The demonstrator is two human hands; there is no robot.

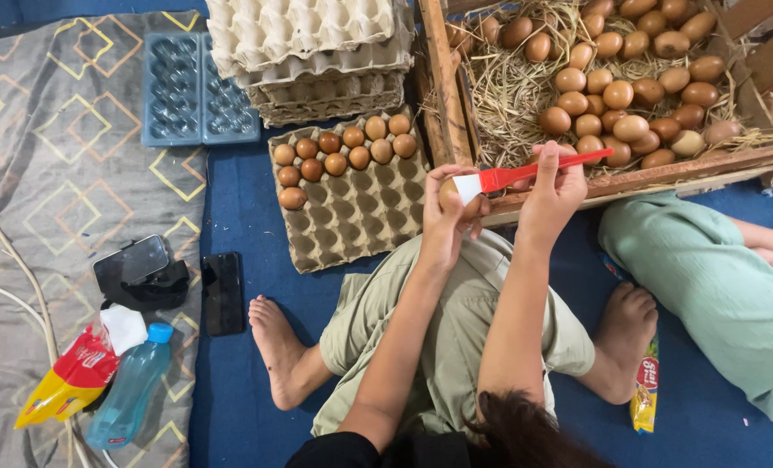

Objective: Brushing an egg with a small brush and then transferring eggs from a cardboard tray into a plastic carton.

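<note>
Head view: a brown egg is gripped in the curled fingers of the left hand, above the crate's near edge. The red brush is pinched in the closed right hand, bristles touching the shell. Light strokes are best used, the egg turned slowly, held over the lap.

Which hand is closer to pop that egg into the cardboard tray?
Probably the left hand. It already holds the egg, and the egg tray lies on its side. The right hand is busy holding the red brush.
</note>
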